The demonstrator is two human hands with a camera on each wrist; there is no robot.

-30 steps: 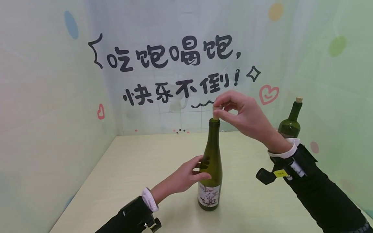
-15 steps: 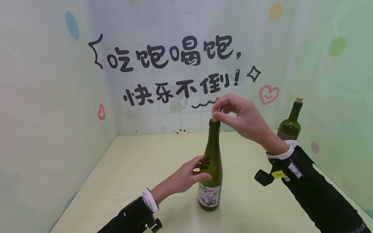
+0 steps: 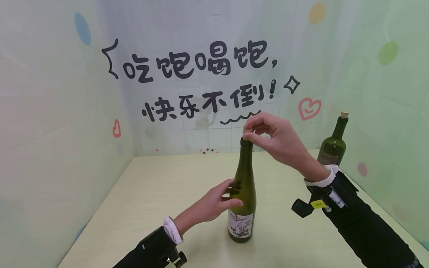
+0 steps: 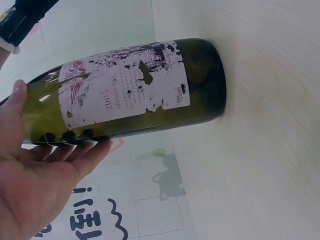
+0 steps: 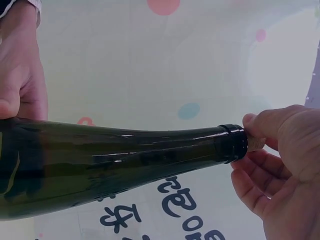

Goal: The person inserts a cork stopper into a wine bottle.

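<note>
A green wine bottle (image 3: 246, 167) stands upright on the table. My left hand (image 3: 209, 204) holds its body from the left, thumb on the near side and fingers behind the glass. At the top, my right hand (image 3: 281, 141) pinches a cork (image 5: 256, 144) between thumb and fingers. In the right wrist view the cork's lower end sits in the bottle mouth (image 5: 234, 143), with part of it still sticking out. The left wrist view shows the worn paper label (image 4: 125, 82) and the bottle's base against the table.
A second green bottle (image 3: 332, 145) with a cork (image 3: 344, 115) in its neck stands at the back right, partly hidden by the right wrist. The pale table (image 3: 161, 186) is closed in by printed walls (image 3: 207, 22) at the back and both sides.
My right hand has moved down, bringing the cork from just above the bottle mouth into it. The left hand and the bottle have stayed in place.
</note>
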